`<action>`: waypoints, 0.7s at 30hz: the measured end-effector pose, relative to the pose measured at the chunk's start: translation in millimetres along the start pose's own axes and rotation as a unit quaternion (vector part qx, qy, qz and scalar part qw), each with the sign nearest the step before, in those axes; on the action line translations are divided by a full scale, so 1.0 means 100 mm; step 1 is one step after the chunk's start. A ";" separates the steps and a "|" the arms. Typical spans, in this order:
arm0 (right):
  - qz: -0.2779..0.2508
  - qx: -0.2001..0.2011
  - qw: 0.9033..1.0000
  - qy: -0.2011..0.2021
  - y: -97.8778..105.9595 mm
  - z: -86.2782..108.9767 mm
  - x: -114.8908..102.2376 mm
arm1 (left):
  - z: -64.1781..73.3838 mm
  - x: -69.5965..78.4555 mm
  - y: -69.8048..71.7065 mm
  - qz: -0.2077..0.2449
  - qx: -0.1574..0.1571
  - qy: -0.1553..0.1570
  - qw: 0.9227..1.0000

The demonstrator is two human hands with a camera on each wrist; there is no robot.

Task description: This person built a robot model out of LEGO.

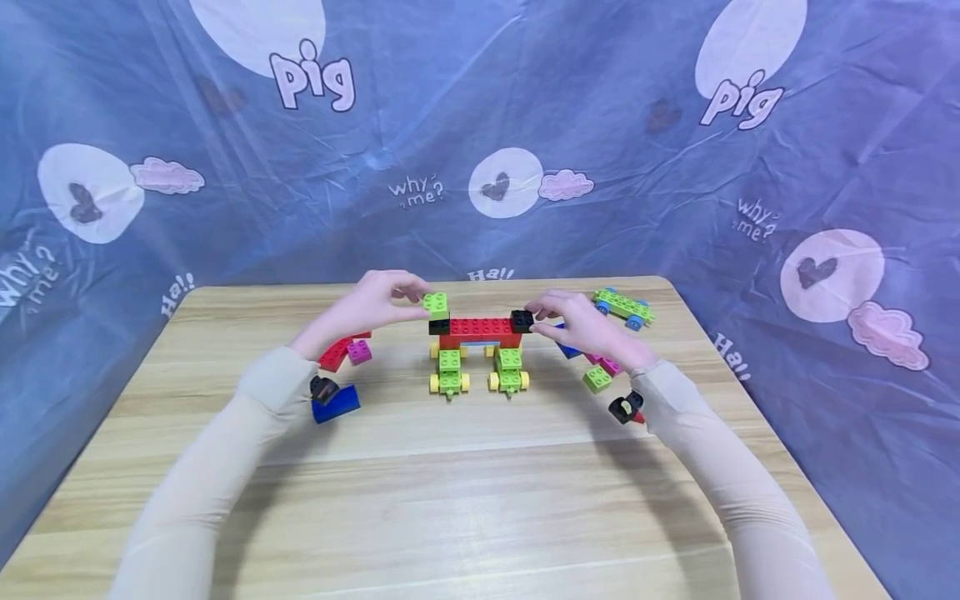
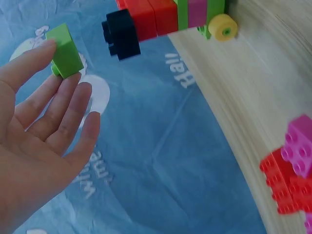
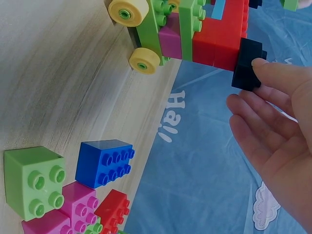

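My left hand [image 1: 381,300] pinches a lime-green toy building block [image 2: 66,51] between thumb and fingertips. In the head view that block overlaps the left black block [image 1: 439,326], while the left wrist view shows a gap between them. My right hand [image 1: 581,329] grips another black block [image 3: 247,63], thumb on its studded side and fingers beneath. This block sits at the right end of a red block span [image 1: 482,330]. Below the span, green and purple blocks rise from two green wheeled bases [image 1: 450,379] with yellow wheels [image 3: 145,60].
Loose red blocks [image 1: 333,354], a magenta block [image 1: 360,352] and a blue block [image 1: 337,404] lie to the left. At right are a green block [image 1: 597,379] and more blue, magenta and red ones. A green wheeled base [image 1: 624,308] with blue wheels stands back right.
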State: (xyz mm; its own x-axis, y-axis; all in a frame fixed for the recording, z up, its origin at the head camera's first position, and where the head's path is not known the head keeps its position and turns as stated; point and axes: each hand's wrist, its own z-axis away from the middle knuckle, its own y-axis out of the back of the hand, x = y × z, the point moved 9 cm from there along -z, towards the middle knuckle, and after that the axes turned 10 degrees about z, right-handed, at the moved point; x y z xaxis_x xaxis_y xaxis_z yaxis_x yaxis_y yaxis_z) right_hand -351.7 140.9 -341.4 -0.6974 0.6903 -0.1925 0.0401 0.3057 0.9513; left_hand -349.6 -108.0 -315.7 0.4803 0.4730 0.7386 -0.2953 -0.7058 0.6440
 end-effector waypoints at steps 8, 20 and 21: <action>0.000 0.002 1.000 0.001 0.01 0.01 0.00 | -0.21 0.04 -0.21 0.014 -0.001 -0.005 1.000; 0.001 0.005 1.000 -0.001 0.00 0.01 -0.01 | -0.34 -0.06 -0.47 0.014 -0.012 0.004 1.000; 0.002 0.005 1.000 0.000 0.00 0.00 -0.01 | -0.34 -0.06 -0.48 0.013 -0.013 0.004 1.000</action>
State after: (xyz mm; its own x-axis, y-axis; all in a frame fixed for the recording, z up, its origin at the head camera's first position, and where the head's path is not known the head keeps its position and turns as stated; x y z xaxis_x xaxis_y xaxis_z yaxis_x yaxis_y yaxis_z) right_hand -350.6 140.5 -341.2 -0.6970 0.6916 -0.1896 0.0495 0.3101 0.9494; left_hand -366.3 -58.9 -344.4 0.4647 0.4586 0.7575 -0.3293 -0.7046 0.6286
